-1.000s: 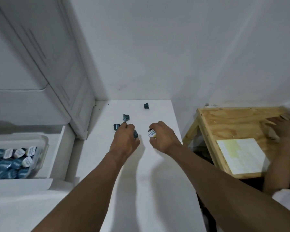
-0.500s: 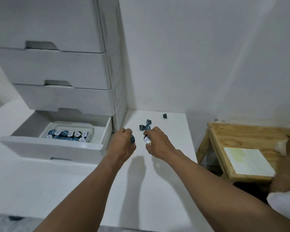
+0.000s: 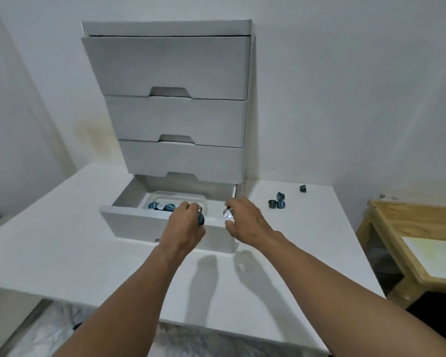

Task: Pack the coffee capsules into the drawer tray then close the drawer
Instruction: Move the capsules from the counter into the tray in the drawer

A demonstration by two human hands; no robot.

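The left grip (image 3: 186, 224) pinches a teal capsule (image 3: 200, 219) above the front edge of the open bottom drawer (image 3: 134, 224), near the white tray (image 3: 177, 195) holding packed capsules (image 3: 162, 206). The right grip (image 3: 245, 222) curls round a second capsule (image 3: 228, 214); the print on its white foil label is too small to read. Four loose capsules (image 3: 278, 203) sit on the counter (image 3: 62, 240), right of the cabinet (image 3: 170, 68).

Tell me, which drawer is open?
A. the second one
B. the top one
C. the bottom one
C: the bottom drawer is pulled out, so the tray with capsules shows inside, while the three drawers above sit shut.
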